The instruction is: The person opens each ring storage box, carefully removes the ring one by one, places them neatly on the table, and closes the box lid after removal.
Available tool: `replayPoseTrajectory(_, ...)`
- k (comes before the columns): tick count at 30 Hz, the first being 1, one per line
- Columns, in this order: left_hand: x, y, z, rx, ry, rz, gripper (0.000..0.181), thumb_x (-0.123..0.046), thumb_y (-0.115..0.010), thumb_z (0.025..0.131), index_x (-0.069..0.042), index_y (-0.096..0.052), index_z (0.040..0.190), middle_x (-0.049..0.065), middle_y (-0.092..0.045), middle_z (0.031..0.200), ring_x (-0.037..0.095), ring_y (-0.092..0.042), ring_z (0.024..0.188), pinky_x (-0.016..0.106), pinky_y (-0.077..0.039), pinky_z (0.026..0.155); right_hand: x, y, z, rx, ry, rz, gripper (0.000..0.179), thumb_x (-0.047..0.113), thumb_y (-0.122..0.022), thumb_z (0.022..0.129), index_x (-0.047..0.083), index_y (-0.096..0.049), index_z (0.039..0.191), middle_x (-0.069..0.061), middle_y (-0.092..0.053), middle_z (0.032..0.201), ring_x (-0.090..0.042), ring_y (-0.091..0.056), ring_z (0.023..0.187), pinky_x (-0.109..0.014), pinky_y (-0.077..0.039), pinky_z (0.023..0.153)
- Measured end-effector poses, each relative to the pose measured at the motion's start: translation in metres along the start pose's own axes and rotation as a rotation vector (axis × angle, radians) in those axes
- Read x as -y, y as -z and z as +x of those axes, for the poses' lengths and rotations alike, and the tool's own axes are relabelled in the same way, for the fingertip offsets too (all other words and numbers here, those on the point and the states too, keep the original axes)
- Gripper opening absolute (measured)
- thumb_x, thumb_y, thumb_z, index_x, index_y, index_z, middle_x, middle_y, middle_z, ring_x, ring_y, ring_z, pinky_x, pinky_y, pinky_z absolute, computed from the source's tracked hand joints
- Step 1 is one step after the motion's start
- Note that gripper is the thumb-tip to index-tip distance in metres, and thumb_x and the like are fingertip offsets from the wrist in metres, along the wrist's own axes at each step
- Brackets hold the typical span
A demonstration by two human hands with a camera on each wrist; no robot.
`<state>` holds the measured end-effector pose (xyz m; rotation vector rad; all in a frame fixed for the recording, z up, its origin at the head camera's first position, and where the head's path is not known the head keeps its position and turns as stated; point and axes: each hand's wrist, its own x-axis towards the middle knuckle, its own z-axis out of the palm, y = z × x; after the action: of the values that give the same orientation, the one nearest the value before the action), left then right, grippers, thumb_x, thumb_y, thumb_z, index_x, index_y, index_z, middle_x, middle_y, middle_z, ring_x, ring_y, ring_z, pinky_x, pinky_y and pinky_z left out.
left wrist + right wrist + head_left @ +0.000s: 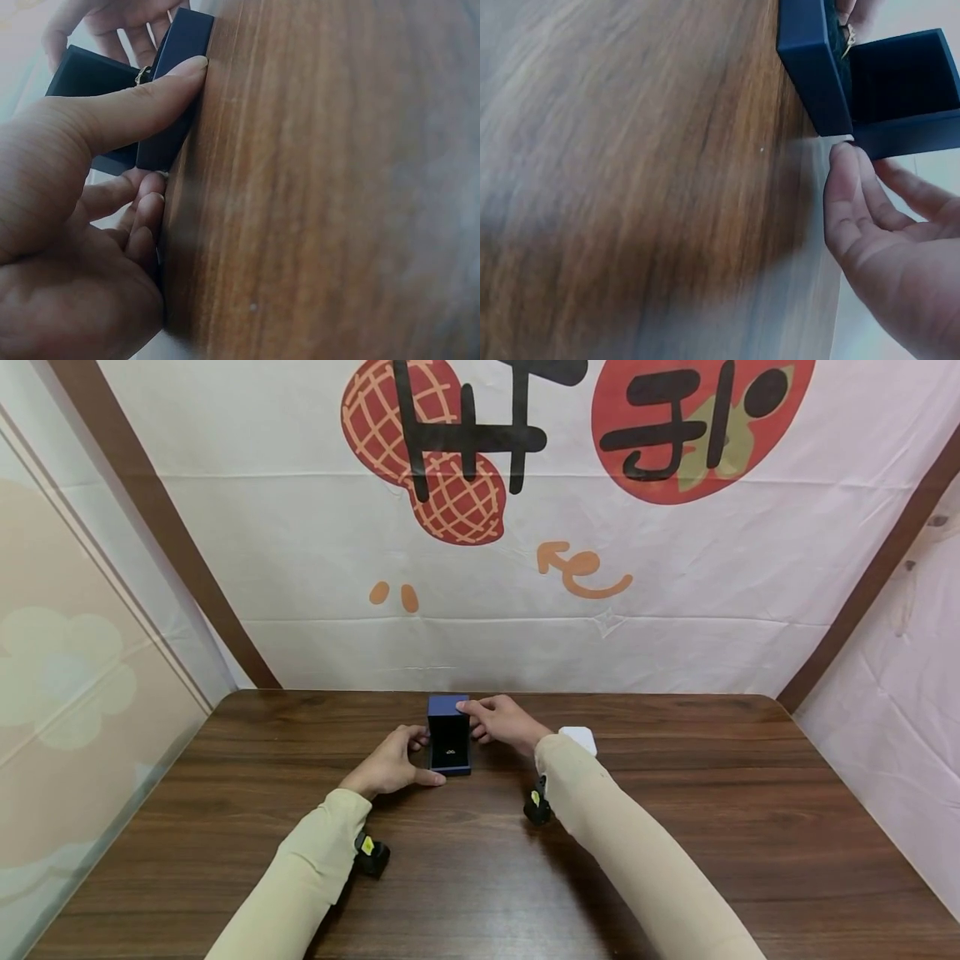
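A blue ring box (448, 705) stands on the far part of the table with its lid raised and its dark inside facing the person. A small gold-coloured ring (848, 40) sits in its base. My left hand (392, 762) holds the base from the left, thumb (161, 94) across its front edge and fingers bent at its side. From the right, my right hand (508, 723) grips the box, with its thumb on the lid's top corner and its other fingers curled low along the side.
A white object (578, 740) lies beyond the right forearm, partly hidden by the sleeve. The brown wooden table (480, 877) ends at a printed cloth wall (480, 652) close behind the box. Each wrist wears a small black camera (372, 855).
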<state>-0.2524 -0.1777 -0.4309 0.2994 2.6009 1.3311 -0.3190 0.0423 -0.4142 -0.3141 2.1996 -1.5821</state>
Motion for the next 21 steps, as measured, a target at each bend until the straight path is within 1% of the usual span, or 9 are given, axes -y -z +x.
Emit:
replayPoseTrajectory(3, 0.002, 0.000, 0.001, 0.000, 0.013, -0.011, 0.084, -0.012, -0.091, 0.077, 0.013, -0.044, 0.142, 0.025, -0.050, 0.132, 0.039, -0.046, 0.121, 0.053, -0.037, 0.107, -0.001, -0.001, -0.003, 0.002, 0.003, -0.017, 0.058, 0.048, -0.062, 0.100, -0.001, -0.062, 0.132, -0.011, -0.065, 0.110, -0.022, -0.067, 0.094, -0.033, -0.057, 0.080)
replayPoseTrajectory(6, 0.002, 0.001, 0.001, 0.001, 0.012, -0.008, 0.084, -0.012, -0.091, 0.077, 0.013, -0.044, 0.141, 0.025, -0.050, 0.132, 0.038, -0.047, 0.120, 0.053, -0.037, 0.107, -0.002, 0.000, -0.007, 0.003, 0.010, -0.032, 0.065, 0.052, -0.063, 0.098, 0.001, -0.057, 0.138, -0.010, -0.065, 0.116, -0.023, -0.067, 0.097, -0.034, -0.057, 0.081)
replayPoseTrajectory(8, 0.002, 0.001, 0.001, 0.002, 0.007, -0.004, 0.083, -0.012, -0.091, 0.077, 0.013, -0.044, 0.141, 0.025, -0.051, 0.131, 0.038, -0.047, 0.120, 0.053, -0.037, 0.106, -0.003, 0.001, -0.010, 0.001, 0.019, -0.037, 0.067, 0.052, -0.067, 0.096, 0.003, -0.055, 0.140, -0.009, -0.066, 0.119, -0.024, -0.067, 0.098, -0.034, -0.057, 0.081)
replayPoseTrajectory(11, 0.000, 0.001, 0.001, 0.005, 0.004, -0.002, 0.083, -0.012, -0.091, 0.077, 0.014, -0.044, 0.141, 0.025, -0.051, 0.131, 0.039, -0.046, 0.120, 0.054, -0.037, 0.107, -0.004, 0.004, -0.017, -0.006, 0.039, -0.048, 0.067, 0.047, -0.074, 0.092, 0.004, -0.055, 0.141, -0.008, -0.068, 0.117, -0.027, -0.068, 0.099, -0.037, -0.057, 0.082)
replayPoseTrajectory(13, 0.000, 0.001, 0.002, 0.007, 0.009, -0.004, 0.084, -0.013, -0.091, 0.077, 0.013, -0.044, 0.142, 0.025, -0.050, 0.132, 0.039, -0.046, 0.121, 0.054, -0.037, 0.107, -0.003, 0.005, -0.024, -0.015, 0.055, -0.068, 0.063, 0.042, -0.078, 0.090, 0.005, -0.058, 0.137, -0.007, -0.069, 0.113, -0.027, -0.068, 0.098, -0.038, -0.057, 0.081)
replayPoseTrajectory(15, 0.000, 0.001, 0.001, 0.011, 0.013, -0.007, 0.085, -0.013, -0.090, 0.077, 0.013, -0.043, 0.142, 0.025, -0.049, 0.133, 0.039, -0.045, 0.122, 0.054, -0.036, 0.108, -0.003, 0.004, -0.031, -0.040, 0.081, -0.109, 0.054, 0.036, -0.082, 0.088, 0.004, -0.063, 0.129, -0.006, -0.069, 0.105, -0.026, -0.067, 0.096, -0.037, -0.056, 0.080)
replayPoseTrajectory(19, 0.001, 0.001, 0.001, 0.016, 0.012, -0.011, 0.086, -0.014, -0.090, 0.078, 0.012, -0.042, 0.144, 0.025, -0.049, 0.135, 0.039, -0.045, 0.123, 0.054, -0.036, 0.108, -0.003, -0.001, -0.044, -0.087, 0.150, -0.179, 0.035, 0.024, -0.085, 0.084, 0.004, -0.071, 0.109, -0.004, -0.068, 0.092, -0.020, -0.064, 0.084, -0.031, -0.052, 0.073)
replayPoseTrajectory(21, 0.002, 0.001, 0.001, 0.016, 0.008, -0.010, 0.086, -0.014, -0.090, 0.078, 0.012, -0.042, 0.144, 0.025, -0.049, 0.134, 0.039, -0.045, 0.123, 0.054, -0.036, 0.108, -0.004, -0.004, -0.047, -0.091, 0.193, -0.206, 0.029, 0.020, -0.086, 0.083, 0.004, -0.074, 0.104, -0.002, -0.069, 0.086, -0.017, -0.063, 0.078, -0.029, -0.051, 0.069)
